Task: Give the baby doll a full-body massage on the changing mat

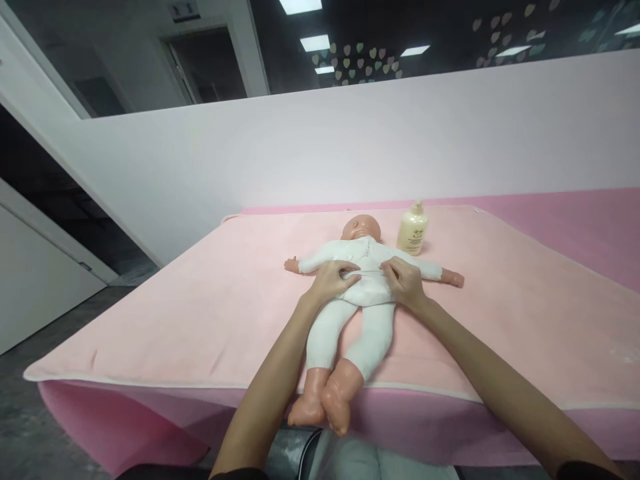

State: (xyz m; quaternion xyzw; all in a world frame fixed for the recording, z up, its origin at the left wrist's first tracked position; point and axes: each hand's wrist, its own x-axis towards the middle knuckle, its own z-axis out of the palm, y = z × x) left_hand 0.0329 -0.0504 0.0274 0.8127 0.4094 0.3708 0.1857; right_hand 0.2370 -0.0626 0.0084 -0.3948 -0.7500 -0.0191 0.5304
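A baby doll [373, 253] in a white outfit lies stretched out on the pink blanket. Its arms are spread and its bare feet hang over the near edge. White padded cloth [369, 291] covers its hips, with a fold line running across the waist. My left hand [333, 281] is at the left side of the waist, thumb and forefinger close together on the cloth's edge. On the opposite side, my right hand [401, 280] pinches the same edge between thumb and fingers. The fingers partly hide the cloth there.
A pale yellow pump bottle [412, 230] stands upright near the doll's head, beyond its right-hand arm in view. The pink blanket [200, 313] drapes over the table's near edge. A white wall [350, 147] with dark glass above it rises behind.
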